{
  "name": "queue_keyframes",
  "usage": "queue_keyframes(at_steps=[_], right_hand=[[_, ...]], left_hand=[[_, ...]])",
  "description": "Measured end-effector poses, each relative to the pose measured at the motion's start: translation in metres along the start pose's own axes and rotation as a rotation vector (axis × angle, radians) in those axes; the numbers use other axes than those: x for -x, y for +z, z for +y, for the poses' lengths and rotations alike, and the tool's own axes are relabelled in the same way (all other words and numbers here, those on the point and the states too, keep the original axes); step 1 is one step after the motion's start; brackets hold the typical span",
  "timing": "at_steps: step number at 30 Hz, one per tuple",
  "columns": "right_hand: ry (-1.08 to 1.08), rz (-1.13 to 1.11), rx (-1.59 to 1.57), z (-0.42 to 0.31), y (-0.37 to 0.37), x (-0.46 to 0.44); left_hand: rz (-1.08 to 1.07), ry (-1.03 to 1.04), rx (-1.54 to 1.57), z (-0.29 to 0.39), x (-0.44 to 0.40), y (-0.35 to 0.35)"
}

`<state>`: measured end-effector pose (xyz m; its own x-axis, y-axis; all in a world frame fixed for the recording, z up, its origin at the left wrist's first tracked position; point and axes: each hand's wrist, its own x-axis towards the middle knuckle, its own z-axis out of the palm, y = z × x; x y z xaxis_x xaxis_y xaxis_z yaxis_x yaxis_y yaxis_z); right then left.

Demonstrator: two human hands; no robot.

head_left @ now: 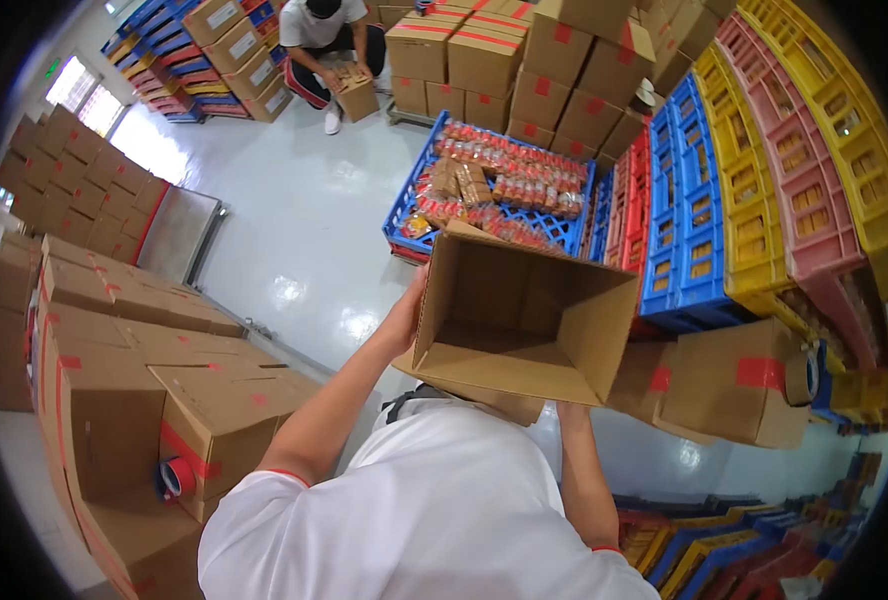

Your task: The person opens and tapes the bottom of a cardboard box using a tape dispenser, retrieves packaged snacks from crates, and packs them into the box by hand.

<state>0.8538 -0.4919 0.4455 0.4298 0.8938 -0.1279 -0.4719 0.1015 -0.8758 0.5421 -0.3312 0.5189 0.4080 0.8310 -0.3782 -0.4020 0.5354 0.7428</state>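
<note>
An empty, open-topped cardboard box [524,340] is held up in front of my body, its opening tilted towards me. My left hand [407,312] is closed on the box's left side. My right forearm [576,440] reaches up to the box's lower right edge, where the hand disappears beneath the cardboard; its fingers are hidden. A flap hangs below the near edge. Just beyond the box stands a blue crate [401,218] with rows of small packaged goods [539,195] in clear and red wrapping.
Stacked blue crates [679,210] and yellow crates [739,170] rise on the right. Beside me a carton [734,385] carries a tape roll [802,375]. Several cartons [214,375] and red tape [176,478] are at left. Another person [326,40] crouches over a box [357,98].
</note>
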Motion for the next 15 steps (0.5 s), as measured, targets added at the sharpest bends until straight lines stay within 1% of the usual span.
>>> queue_keyframes(at_steps=[1,2,3,4,5,6,7,8,9,10,11,12,13,14,15], right_hand=[[-0.106,-0.097,-0.043,0.001,0.002,-0.005],[0.108,0.051,-0.079,0.006,-0.007,-0.015],[0.321,0.202,-0.112,0.010,-0.011,-0.021],[0.322,0.197,-0.112,0.008,-0.004,-0.022],[0.314,0.247,-0.189,0.005,0.002,-0.025],[0.304,0.294,-0.265,-0.001,0.009,-0.031],[0.299,0.287,-0.265,-0.007,0.014,-0.038],[0.246,0.241,-0.300,-0.014,0.018,-0.045],[0.196,0.199,-0.336,-0.021,0.022,-0.049],[0.121,0.172,-0.290,-0.034,0.039,-0.053],[0.120,0.172,-0.292,-0.041,0.045,-0.059],[0.164,0.096,-0.072,-0.045,0.048,-0.064],[0.210,0.022,0.148,-0.051,0.053,-0.066],[0.315,-0.022,0.310,-0.054,0.061,-0.069],[0.414,-0.002,0.568,-0.036,0.055,-0.077]], left_hand=[[0.058,0.062,-0.083,0.019,-0.001,0.016],[0.064,0.069,-0.082,0.031,-0.010,0.016],[-0.003,0.196,-0.397,0.044,-0.022,0.015],[-0.074,0.321,-0.713,0.056,-0.030,0.018],[-0.072,0.326,-0.713,0.064,-0.036,0.022],[-0.091,0.238,-0.817,0.075,-0.040,0.032],[-0.110,0.149,-0.919,0.084,-0.046,0.039],[-0.100,0.169,-1.116,0.086,-0.054,0.039],[-0.099,0.170,-1.115,0.092,-0.050,0.047],[-0.089,0.081,-1.359,0.104,-0.039,0.060],[-0.079,-0.013,-1.603,0.111,-0.034,0.069],[-0.125,-0.056,-1.690,0.110,-0.032,0.070],[-0.132,-0.060,-1.694,0.104,-0.028,0.072],[-0.121,0.004,-1.716,0.094,-0.025,0.075],[-0.110,0.071,-1.737,0.085,-0.023,0.077]])
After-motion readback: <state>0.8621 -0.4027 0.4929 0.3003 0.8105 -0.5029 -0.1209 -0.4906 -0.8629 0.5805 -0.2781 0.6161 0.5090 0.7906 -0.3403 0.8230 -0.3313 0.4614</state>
